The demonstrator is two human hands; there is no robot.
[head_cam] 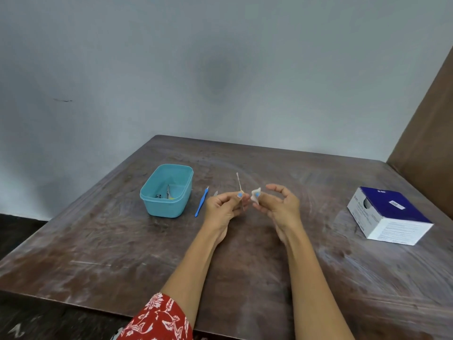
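My left hand [224, 207] pinches a thin metal tool [239, 185] that stands nearly upright, its tip pointing up and away. My right hand [279, 204] pinches a small white wad of cotton [256, 193] between thumb and fingertip, with the other fingers spread. The wad is a short gap to the right of the thin tool. Both hands hover above the middle of the brown wooden table [122, 253].
A teal plastic tub [157, 204] holding small metal tools stands left of the hands. A blue-handled tool [201, 203] lies on the table between tub and left hand. A white and dark blue box [389, 217] sits at the right. A grey wall stands behind.
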